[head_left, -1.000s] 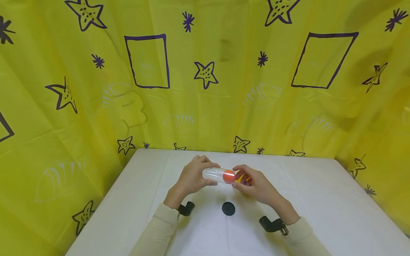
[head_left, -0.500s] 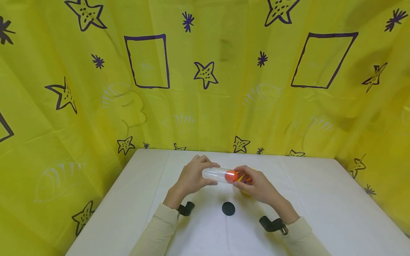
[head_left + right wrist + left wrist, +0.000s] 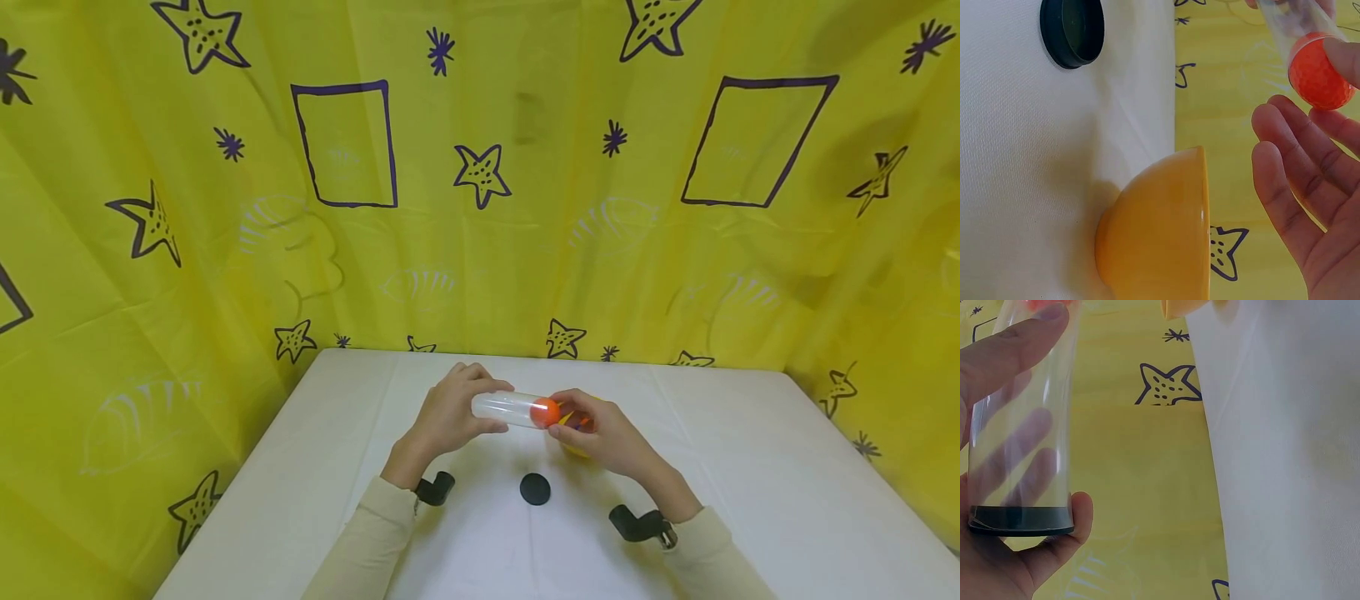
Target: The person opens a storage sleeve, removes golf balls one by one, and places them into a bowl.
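No legible text, label, brand or number found in any view. Checked: clear tube [image 3: 504, 408], orange ball [image 3: 1322, 70], black cap [image 3: 535, 488], yellow bowl [image 3: 1160, 231] and white worktop [image 3: 750, 467], all unmarked. Yellow backdrop [image 3: 480, 208] printed only with stars, rectangles and bursts, no lettering.

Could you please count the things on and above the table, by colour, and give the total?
Clear: 1, the tube
Orange: 1, the ball
Yellow: 1, the bowl
Black: 1, the loose cap
Total: 4
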Motion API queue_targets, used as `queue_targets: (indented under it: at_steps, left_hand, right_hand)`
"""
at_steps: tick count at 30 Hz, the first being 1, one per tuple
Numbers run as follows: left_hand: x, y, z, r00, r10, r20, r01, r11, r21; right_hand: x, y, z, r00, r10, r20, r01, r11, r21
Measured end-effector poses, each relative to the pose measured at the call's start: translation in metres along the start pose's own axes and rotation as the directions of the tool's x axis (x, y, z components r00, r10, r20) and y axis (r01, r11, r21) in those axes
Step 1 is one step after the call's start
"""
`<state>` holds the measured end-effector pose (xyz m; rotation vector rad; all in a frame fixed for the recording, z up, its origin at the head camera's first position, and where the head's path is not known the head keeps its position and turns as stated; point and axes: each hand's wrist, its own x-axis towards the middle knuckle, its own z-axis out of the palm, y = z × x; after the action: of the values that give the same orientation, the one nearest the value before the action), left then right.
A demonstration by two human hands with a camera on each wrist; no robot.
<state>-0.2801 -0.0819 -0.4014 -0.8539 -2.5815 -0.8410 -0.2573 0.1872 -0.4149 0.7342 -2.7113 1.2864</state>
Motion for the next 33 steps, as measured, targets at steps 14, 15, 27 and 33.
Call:
queue_targets:
  at_steps: [14,15,27,33]
  left_hand:
    - [0.000,-0.003,-0.001,1.000,-0.013,-0.008,0.013,1.000,0.005]
    - [0.000,-0.003,-0.001,1.000,-0.015,-0.010,0.015,1.000,0.001]
    - [0.000,-0.003,-0.005,0.999,-0.017,-0.030,0.017,1.000,-0.002]
    - [-0.001,-0.005,-0.004,0.999,-0.024,-0.034,0.024,1.000,0.005]
  right_hand:
    - [-0.001,0.001,-0.003,0.999,0.020,0.031,-0.021,0.999,0.026]
    - [-0.001,0.002,-0.002,0.999,0.020,0.026,-0.020,1.000,0.018]
    - [-0.002,0.009,-0.013,0.998,0.019,-0.062,-0.020,1.000,-0.010]
    - [-0.003,0.012,-0.022,0.996,0.014,-0.084,-0.016,1.000,-0.016]
